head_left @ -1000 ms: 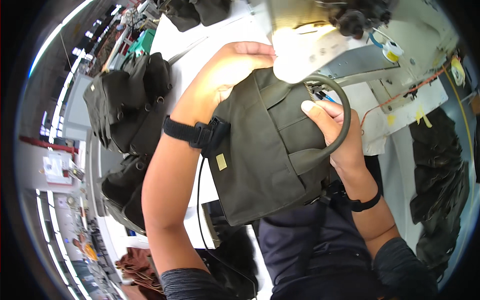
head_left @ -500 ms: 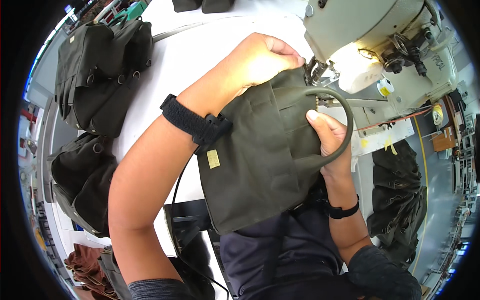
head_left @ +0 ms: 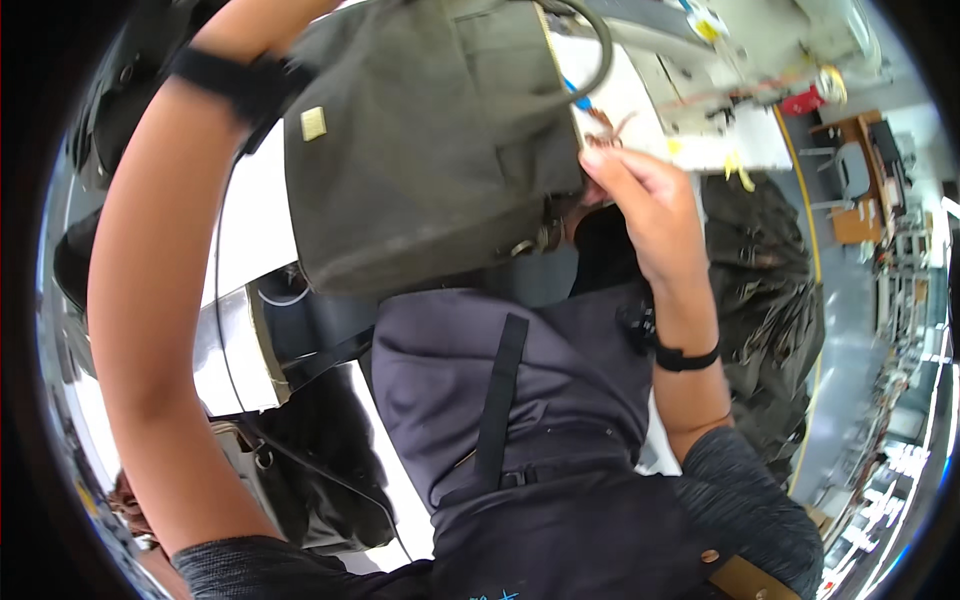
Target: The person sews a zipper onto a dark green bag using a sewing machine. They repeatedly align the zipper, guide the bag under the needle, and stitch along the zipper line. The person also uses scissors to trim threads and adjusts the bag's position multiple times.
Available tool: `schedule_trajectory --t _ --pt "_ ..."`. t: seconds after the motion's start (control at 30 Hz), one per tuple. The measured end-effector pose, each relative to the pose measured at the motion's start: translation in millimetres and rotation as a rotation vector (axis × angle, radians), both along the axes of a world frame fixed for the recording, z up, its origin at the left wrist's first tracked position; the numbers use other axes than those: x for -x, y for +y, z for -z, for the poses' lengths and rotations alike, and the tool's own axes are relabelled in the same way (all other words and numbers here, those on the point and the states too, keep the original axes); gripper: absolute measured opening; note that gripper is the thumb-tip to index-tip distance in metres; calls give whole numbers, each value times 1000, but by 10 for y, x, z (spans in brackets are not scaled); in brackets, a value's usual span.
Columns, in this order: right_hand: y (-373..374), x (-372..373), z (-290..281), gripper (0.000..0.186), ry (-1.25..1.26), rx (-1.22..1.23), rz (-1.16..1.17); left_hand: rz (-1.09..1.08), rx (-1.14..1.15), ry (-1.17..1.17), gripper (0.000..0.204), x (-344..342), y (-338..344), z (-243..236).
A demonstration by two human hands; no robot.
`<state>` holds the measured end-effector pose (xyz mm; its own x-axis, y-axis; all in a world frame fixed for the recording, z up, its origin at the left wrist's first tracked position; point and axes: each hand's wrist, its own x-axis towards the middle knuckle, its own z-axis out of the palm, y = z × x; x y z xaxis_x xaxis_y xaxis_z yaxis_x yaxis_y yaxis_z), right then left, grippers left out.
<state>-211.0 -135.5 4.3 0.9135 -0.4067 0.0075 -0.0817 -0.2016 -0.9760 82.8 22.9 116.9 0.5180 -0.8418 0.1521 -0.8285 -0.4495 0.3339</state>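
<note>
Item: olive-drab bag (head_left: 420, 170), upper middle of the frame, broad side up, lower edge just above the person's lap. Fitted with a curved handle (head_left: 604, 50) at its right, a zip (head_left: 549, 40) along the right edge, a pale yellow label (head_left: 313, 123) at upper left and a metal ring (head_left: 522, 247) near the lower right corner.

Right hand (head_left: 650, 205): right of the bag's edge, thumb and fingers pressed together in a pinch at that edge; what exactly lies between them cannot be told. Grip probably chosen to steady the edge.

Left hand: beyond the top of the frame, state cannot be told. Its forearm (head_left: 150, 300) runs up the left side, wearing a black wristband (head_left: 220, 82); a thin cord (head_left: 221, 335) hangs below, presumably its lead.

Support: white tabletop (head_left: 640, 95), showing right of the bag, likely taking part of its weight.

Surroundings: pale machine (head_left: 780, 50), upper right; dark green fabric pile (head_left: 760, 290), right, seemingly stacked within arm's reach; dark apron (head_left: 450, 350), lower middle.
</note>
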Motion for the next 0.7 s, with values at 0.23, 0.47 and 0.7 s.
schedule_trajectory --t 0.23,0.47,0.7 --pt "4 90 -13 32 -10 -168 -80 141 155 -311 32 1727 610 311" --pt "61 -39 82 28 -84 -253 -117 17 277 -394 52 2410 387 1021" --pt "200 -114 197 20 -72 -729 -13 -95 400 -662 36 2188 309 1167"
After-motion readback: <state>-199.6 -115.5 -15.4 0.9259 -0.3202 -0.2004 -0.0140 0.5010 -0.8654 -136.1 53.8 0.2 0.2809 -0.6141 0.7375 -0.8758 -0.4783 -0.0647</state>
